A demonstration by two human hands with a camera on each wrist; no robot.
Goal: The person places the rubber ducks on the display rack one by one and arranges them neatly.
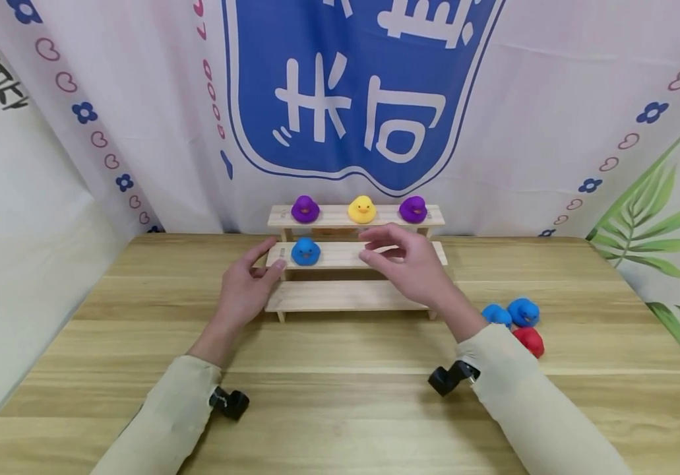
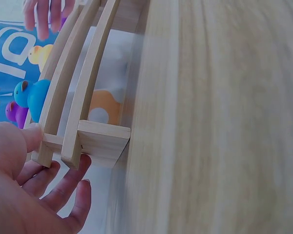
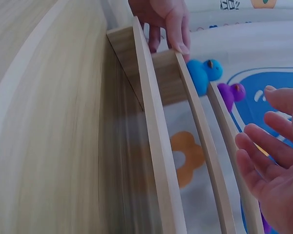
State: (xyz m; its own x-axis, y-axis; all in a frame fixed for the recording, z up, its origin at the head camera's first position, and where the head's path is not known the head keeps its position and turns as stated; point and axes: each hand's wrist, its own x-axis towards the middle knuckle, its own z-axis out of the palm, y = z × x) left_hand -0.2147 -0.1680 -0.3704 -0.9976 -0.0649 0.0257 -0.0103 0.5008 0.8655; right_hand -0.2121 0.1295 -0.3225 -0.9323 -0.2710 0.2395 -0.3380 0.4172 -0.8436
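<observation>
A three-tier wooden shelf (image 1: 340,297) stands at the back of the table. My left hand (image 1: 247,285) holds its left end, the thumb on the middle tier and the fingers reaching below. Just beside that thumb, a blue rubber duck (image 1: 306,252) sits on the middle tier. My right hand (image 1: 413,260) hovers by the right half of the middle tier; in the right wrist view its fingers (image 3: 263,141) are loosely bent with nothing between them. Along the top tier are a purple duck (image 1: 305,209), a yellow duck (image 1: 362,209) and another purple duck (image 1: 413,209).
Right of the shelf, two blue ducks (image 1: 524,312) and a red duck (image 1: 529,342) lie on the wooden table (image 1: 340,409), partly hidden by the right forearm. A printed curtain (image 1: 167,132) hangs close behind the shelf.
</observation>
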